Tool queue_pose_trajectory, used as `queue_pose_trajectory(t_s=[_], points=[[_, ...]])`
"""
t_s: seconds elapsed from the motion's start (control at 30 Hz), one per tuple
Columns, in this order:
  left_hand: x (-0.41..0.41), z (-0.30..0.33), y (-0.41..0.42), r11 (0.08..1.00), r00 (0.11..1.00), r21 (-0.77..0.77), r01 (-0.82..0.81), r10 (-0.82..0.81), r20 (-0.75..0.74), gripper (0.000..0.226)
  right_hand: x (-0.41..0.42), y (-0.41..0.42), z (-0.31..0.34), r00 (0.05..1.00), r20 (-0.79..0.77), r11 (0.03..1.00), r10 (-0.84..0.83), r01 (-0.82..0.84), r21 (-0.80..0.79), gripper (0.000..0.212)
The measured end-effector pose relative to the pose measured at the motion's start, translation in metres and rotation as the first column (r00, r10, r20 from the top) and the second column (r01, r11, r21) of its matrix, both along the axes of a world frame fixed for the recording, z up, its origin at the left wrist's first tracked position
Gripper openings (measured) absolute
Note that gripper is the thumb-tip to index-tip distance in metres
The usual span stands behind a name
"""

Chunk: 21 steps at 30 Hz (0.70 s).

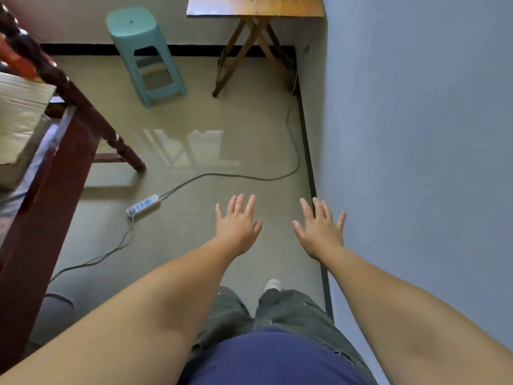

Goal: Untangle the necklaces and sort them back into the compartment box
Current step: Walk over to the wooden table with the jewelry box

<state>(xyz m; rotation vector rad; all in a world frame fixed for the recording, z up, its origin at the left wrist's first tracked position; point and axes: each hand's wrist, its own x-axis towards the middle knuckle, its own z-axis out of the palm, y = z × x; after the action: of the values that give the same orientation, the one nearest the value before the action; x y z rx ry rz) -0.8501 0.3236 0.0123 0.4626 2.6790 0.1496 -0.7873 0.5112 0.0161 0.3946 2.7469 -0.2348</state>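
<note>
No necklaces and no compartment box are in view. I am standing and looking down at a tiled floor. My left hand is stretched out in front of me, palm down, fingers spread, holding nothing. My right hand is held out beside it the same way, empty, close to the blue-grey wall. Both hands hover in the air above the floor.
A folding wooden table stands at the far end, with a teal plastic stool to its left. A dark red wooden furniture frame runs along the left. A white power strip and its cable lie on the floor.
</note>
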Motion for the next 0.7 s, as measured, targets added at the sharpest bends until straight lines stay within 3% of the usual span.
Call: queue_pose_trajectory(t_s=[0.37,0.7], points=[[-0.19,-0.015,0.02,0.997,0.997,-0.011,-0.076,0.076,-0.001,0.064,-0.216,0.019,-0.012,0.992,0.014,0.992,0.125,-0.125,-0.023,0.06],[-0.396,-0.007,0.015,0.99,0.995,-0.095,0.103,-0.104,-0.001,0.063,-0.4,0.033,0.006,0.999,0.028,1.0,-0.019,0.019,-0.024,0.06]])
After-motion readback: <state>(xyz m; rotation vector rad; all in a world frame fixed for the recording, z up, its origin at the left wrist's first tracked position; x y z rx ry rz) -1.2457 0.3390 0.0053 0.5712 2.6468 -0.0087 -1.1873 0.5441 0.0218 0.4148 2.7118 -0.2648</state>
